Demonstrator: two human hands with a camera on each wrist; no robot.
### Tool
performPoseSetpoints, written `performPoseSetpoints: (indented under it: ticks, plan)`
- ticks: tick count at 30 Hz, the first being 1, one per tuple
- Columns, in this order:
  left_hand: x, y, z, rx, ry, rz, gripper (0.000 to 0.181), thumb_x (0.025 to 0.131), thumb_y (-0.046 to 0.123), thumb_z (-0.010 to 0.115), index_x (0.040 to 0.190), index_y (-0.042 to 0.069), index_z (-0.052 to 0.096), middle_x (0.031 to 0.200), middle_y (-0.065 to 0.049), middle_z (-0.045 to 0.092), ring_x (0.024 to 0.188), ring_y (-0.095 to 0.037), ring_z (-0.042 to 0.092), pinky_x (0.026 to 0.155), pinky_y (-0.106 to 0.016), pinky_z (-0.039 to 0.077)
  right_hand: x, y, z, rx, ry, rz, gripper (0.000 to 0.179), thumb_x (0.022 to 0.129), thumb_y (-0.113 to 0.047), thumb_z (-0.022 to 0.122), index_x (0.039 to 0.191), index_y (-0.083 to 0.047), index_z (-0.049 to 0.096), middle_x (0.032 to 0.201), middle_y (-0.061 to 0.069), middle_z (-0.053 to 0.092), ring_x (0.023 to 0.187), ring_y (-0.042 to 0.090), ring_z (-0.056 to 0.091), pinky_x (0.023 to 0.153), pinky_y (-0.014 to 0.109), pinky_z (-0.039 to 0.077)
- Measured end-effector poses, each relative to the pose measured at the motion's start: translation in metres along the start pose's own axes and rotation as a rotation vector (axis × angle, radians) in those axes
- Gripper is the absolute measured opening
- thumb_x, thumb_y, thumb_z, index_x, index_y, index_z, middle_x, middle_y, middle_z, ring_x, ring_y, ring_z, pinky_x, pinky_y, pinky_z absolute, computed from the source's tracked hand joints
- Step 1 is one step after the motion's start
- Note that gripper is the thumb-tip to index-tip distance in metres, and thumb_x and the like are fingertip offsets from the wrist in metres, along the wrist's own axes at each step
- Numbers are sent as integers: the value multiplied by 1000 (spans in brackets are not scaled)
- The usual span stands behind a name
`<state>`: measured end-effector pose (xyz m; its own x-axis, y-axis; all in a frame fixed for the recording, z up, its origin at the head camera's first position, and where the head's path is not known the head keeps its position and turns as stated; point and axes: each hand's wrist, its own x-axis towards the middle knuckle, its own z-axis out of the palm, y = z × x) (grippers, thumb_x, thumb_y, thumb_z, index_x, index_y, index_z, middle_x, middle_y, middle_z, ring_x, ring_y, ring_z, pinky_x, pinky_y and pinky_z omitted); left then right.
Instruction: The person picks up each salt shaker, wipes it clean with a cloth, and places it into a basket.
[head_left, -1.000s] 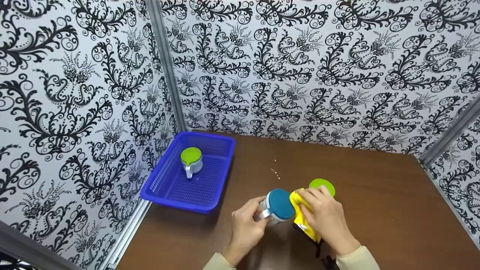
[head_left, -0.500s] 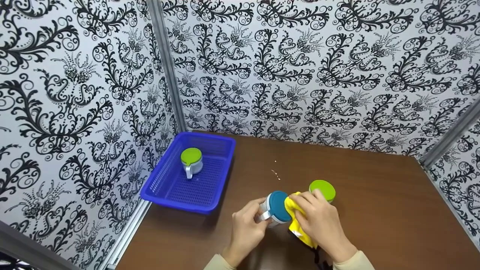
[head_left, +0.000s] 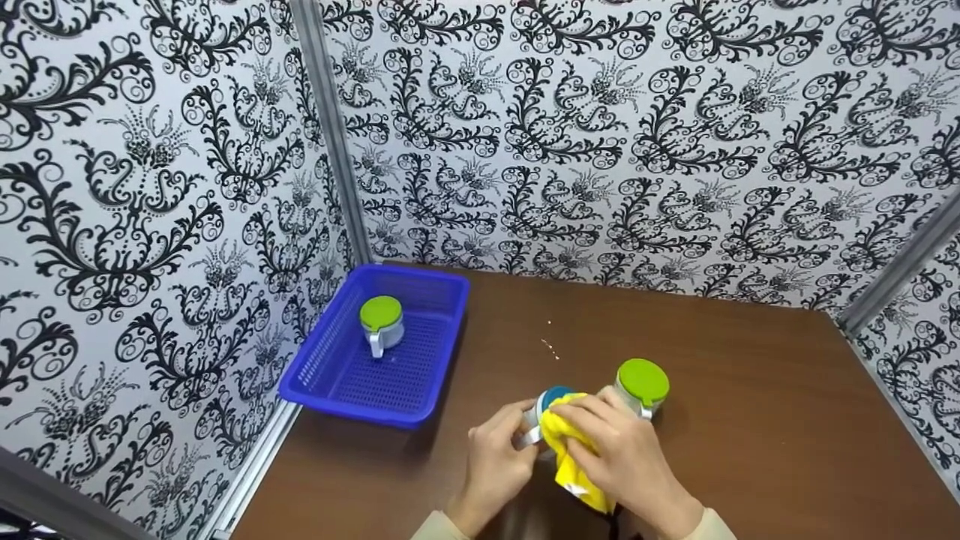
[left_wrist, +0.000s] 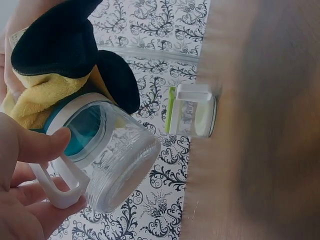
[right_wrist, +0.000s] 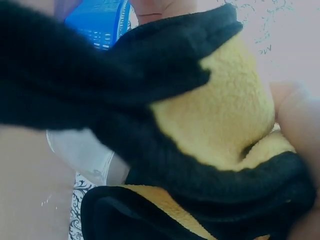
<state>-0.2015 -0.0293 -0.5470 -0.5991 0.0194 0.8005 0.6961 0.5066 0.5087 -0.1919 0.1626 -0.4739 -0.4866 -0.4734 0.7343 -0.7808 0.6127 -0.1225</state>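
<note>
The glass jar (left_wrist: 122, 157) is held tilted between the person's two hands, apparently clear of the table (head_left: 780, 427), part of its blue lid (head_left: 553, 396) peeking out beside the yellow cloth (right_wrist: 220, 105). The left hand (head_left: 499, 454) has thumb and fingers curled round the white handle (left_wrist: 64, 200); the right hand (head_left: 619, 442) pinches the bunched cloth against the lid. Looks like wiping to me, and I'd say it goes best with that handle held firmly, so the jar can't twist, and the cloth's loose end gathered in, away from the green-lidded jar (head_left: 643, 382) standing just beyond the right hand. Farther off lie white specks (head_left: 550, 346) and a blue basket (head_left: 352, 410) with a second lime-topped jar (head_left: 382, 313) inside
</note>
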Motion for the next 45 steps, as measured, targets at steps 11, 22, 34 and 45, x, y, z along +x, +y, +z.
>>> performPoseSetpoints:
  ticks: [11,22,34,45]
  plan:
    - [-2,2,-1,-30,14,-13,36,58,-5,88,78,12,63,107,1,73,80,-5,67,62,-17,52,-8,25,2,-90,-43,53,38,75,-14,84,112,-22,76,105,-13,68,86,12,51,60,25,52]
    - [-1,4,-3,-28,2,-28,39,57,-7,83,72,14,54,109,3,73,87,-6,69,65,-20,54,-19,56,5,-167,-77,160,36,74,-18,88,107,-22,77,97,-7,70,87,17,54,51,31,52]
    - [0,6,-2,-40,-1,-32,37,58,-7,83,74,13,56,110,3,73,87,-9,70,65,-20,55,-20,57,4,-193,-105,190,37,73,-19,88,109,-21,77,97,-6,70,87,17,54,53,31,53]
    - [0,5,-2,-13,-2,-4,40,56,-7,83,73,13,53,110,2,73,85,-8,69,64,-19,54,-13,39,1,-141,-63,102,39,72,-14,88,109,-21,77,100,-11,68,84,12,49,55,27,53]
